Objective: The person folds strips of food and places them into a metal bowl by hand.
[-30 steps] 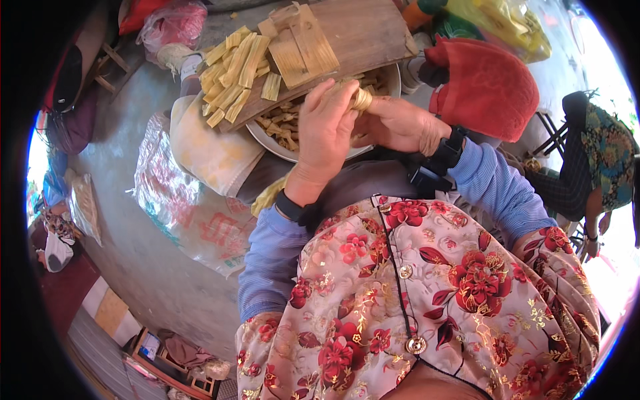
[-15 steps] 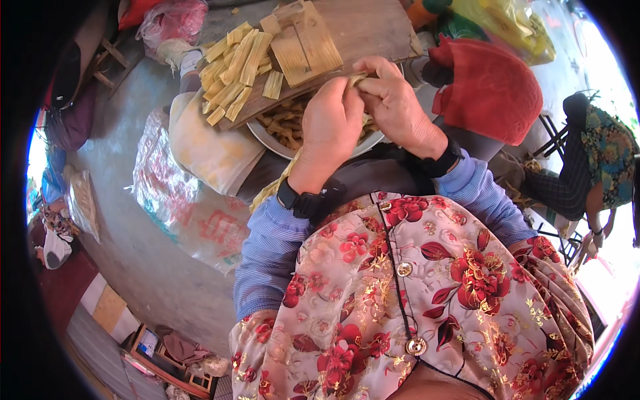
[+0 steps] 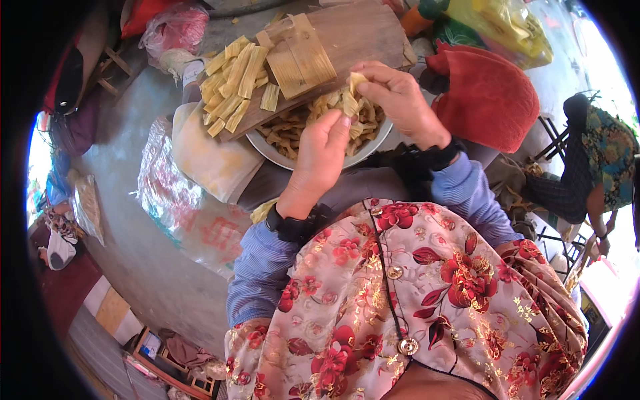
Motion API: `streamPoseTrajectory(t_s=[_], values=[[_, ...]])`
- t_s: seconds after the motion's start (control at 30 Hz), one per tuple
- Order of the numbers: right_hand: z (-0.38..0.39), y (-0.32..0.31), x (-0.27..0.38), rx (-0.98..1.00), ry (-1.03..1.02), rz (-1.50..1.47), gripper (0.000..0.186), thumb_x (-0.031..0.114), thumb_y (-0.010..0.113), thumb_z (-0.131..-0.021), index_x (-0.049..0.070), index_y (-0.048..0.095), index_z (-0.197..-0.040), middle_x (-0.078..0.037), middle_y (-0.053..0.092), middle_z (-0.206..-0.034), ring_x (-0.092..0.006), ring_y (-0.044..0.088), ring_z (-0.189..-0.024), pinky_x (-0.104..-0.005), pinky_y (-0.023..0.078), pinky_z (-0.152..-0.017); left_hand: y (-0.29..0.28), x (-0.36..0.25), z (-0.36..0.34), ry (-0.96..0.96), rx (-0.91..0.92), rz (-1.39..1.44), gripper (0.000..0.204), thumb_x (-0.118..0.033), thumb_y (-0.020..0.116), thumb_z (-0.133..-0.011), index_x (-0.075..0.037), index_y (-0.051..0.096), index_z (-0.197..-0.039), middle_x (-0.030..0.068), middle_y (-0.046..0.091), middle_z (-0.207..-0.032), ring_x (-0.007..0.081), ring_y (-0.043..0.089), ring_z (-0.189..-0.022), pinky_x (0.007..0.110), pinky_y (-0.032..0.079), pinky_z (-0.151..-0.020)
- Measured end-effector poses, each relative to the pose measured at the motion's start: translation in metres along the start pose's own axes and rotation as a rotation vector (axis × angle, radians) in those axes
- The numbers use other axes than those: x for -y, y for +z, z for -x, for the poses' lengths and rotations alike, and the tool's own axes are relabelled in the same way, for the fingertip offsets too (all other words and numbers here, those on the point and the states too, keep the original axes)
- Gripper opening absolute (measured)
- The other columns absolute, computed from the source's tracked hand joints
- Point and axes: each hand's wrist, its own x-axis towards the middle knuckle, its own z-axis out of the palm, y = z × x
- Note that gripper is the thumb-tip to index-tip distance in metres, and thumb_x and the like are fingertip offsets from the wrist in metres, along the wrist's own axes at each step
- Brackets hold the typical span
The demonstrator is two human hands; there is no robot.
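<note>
Between my hands, over the basin, is a folded pale yellow fibrous strip (image 3: 350, 101). My right hand (image 3: 402, 103) pinches its upper end between thumb and fingers. The thumb and forefinger of my left hand (image 3: 318, 155) are closed at its lower end; the other fingers are curled out of sight. Below them, a white-rimmed metal basin (image 3: 371, 155) holds many twisted yellow pieces (image 3: 281, 135). A wooden board (image 3: 353, 40) lies across its far side. On the board's left rests a pile of flat ribbed yellow strips (image 3: 233, 79), beside a smaller wooden block (image 3: 300, 57).
A red cloth (image 3: 490, 100) covers something right of the basin. A clear plastic sheet (image 3: 180, 200) lies on the floor at left. Plastic bags (image 3: 175, 32) stand beyond the board. At far right a person in a patterned top (image 3: 608, 143) bends over.
My hands have moved apart slightly, the left one lower and nearer me. The strip, mostly hidden in my fingers before, now shows between them.
</note>
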Motion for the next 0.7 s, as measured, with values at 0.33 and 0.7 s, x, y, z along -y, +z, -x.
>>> streamPoseTrajectory(t_s=[0.33, 0.7], values=[[0.007, -0.025, 0.039, 0.425, -0.031, 0.738, 0.022, 0.018, 0.065, -0.083, -0.002, 0.057, -0.081, -0.014, 0.056, -0.071, -0.0294, 0.053, -0.063, -0.0332, 0.044, -0.058, -0.003, -0.021, 0.003, 0.546, -0.215, -0.805, 0.012, -0.012, 0.059, -0.086, -0.002, 0.059, -0.092, 0.0154, 0.061, -0.081, 0.0350, 0.059, -0.072, 0.038, 0.047, -0.060], [0.007, -0.047, 0.046, 0.607, -0.107, 0.739, 0.026, 0.023, 0.061, -0.087, -0.002, 0.057, -0.080, -0.014, 0.052, -0.069, -0.0320, 0.053, -0.065, -0.0369, 0.043, -0.059, -0.027, -0.013, 0.009, 0.263, 0.069, -0.346, 0.021, -0.017, 0.058, -0.089, 0.002, 0.054, -0.081, 0.0157, 0.045, -0.064, 0.0265, 0.040, -0.056, 0.033, 0.039, -0.054]])
